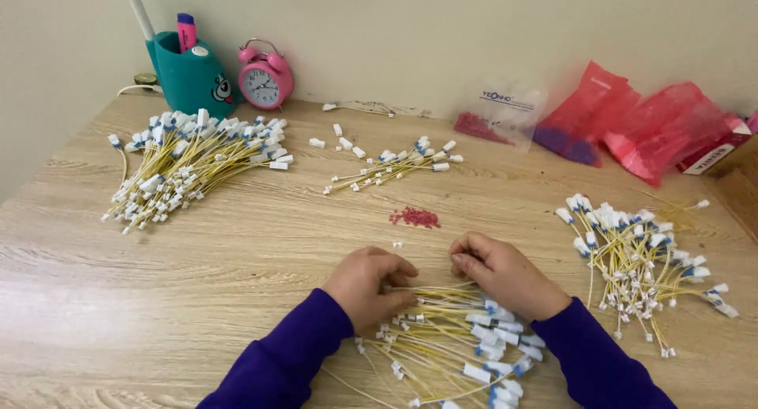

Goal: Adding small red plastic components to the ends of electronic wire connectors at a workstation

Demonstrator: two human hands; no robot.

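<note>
Yellow wires with white connectors (454,338) lie in a near pile on the wooden table (237,243), under both hands: the left hand (369,285) curls loosely on them, and the right hand (505,273) pinches something too small to tell. Beyond lie small red beads (415,217), a wire bundle at far left (193,160) and a pink alarm clock (266,79).

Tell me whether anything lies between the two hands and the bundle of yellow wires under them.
Nothing visible does. The left hand and the right hand both rest directly on the bundle of yellow wires on the wooden table. The small heap of red beads lies apart, beyond the hands.
</note>
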